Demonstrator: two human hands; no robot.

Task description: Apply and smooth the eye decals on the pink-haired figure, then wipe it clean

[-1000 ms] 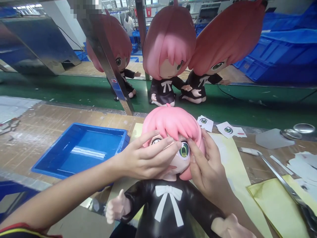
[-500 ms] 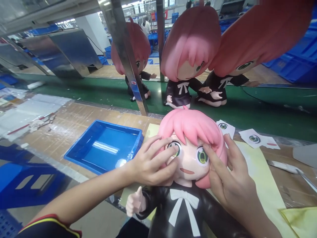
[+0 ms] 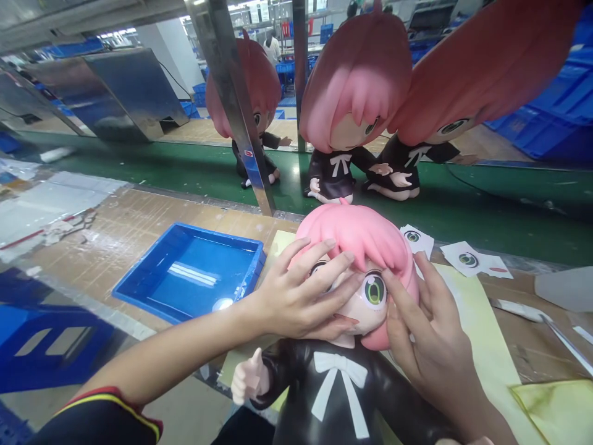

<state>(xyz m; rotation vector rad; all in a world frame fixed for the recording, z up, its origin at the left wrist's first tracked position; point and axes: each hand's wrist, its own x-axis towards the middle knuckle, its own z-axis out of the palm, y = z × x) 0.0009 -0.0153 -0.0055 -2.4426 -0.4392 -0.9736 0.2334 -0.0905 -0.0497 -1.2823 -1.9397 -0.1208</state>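
A large vinyl figure with pink hair, a black dress and a white bow leans back in front of me, face up. My left hand lies across its face with fingers spread, covering most of one eye and part of the mouth. On the other side, my right hand cups the edge of the head, its index fingertip beside the green eye decal and other fingers by the hair. Cut paper pieces printed with an eye lie beyond the head.
To the left sits a blue tray of water. Yellow cloth and a white-handled tool are at right. Behind, several similar figures stand on a green conveyor belt, near metal posts.
My left hand has slid right across the face, fingertips now reaching between the eyes. The right hand stays at the head's side. The view has shifted slightly.
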